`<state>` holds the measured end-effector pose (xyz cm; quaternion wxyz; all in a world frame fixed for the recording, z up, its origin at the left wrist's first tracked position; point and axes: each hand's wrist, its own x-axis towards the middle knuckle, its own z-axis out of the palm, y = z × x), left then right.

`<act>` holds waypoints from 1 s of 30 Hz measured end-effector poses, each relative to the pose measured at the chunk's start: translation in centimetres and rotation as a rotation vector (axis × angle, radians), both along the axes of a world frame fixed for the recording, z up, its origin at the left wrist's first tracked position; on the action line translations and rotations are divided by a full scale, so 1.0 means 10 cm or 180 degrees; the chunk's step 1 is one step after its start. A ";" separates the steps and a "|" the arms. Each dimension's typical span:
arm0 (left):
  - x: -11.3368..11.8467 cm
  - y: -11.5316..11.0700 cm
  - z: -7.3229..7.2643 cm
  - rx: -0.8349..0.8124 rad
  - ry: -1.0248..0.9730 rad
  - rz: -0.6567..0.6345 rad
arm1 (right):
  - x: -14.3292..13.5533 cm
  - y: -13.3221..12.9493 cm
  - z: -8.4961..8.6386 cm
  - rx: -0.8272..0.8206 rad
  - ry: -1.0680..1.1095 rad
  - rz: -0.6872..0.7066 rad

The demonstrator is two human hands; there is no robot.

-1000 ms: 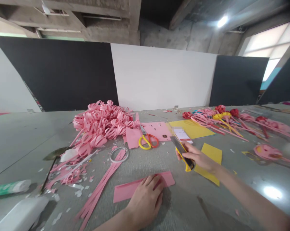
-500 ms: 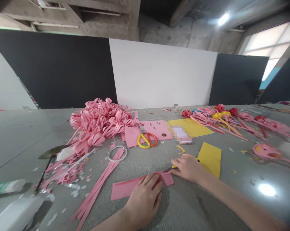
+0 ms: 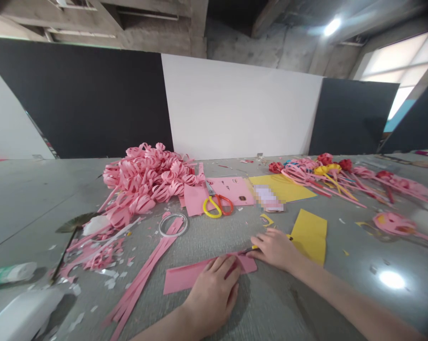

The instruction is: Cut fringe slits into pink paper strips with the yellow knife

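My left hand (image 3: 214, 293) lies over a strip of folded pink paper (image 3: 180, 279), its fingers spread and pressing it down on the grey tabletop. My right hand (image 3: 273, 248) is closed around a slim yellow-and-dark tool that looks like a utility knife (image 3: 254, 247). Its thin dark end points left and rests along the paper's upper edge, close to my left fingertips. Most of the handle is hidden inside my fist. Just right of that hand lies a yellow folded paper (image 3: 309, 237).
Scissors (image 3: 217, 207) lie on pink sheets (image 3: 231, 189) beyond my hands. A tape roll (image 3: 173, 225) sits on pink strips (image 3: 146, 279). Curled pink paper flowers (image 3: 150, 175) are heaped at left, a phone (image 3: 269, 199) on yellow paper (image 3: 288, 187), a green-white tube (image 3: 11, 273) far left.
My right hand has shifted slightly left with the knife, along the paper's upper edge. My left hand stays in place on the paper.
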<state>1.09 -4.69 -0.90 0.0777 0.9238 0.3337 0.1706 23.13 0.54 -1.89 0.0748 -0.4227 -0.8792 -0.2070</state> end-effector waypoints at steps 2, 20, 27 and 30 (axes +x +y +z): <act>0.00 0.00 -0.01 0.0012 -0.0019 -0.0018 | 0.00 0.00 -0.01 0.0021 0.0007 0.0001; 0.01 0.00 -0.05 0.0205 0.0009 0.0002 | 0.00 0.00 0.02 -0.0010 0.0031 0.0080; 0.01 0.00 -0.03 0.0143 0.0001 -0.0028 | 0.02 0.02 0.04 -0.0076 0.0167 0.0174; 0.01 0.00 -0.03 0.0122 -0.0013 -0.0037 | 0.04 0.02 0.04 -0.0118 0.0261 0.0201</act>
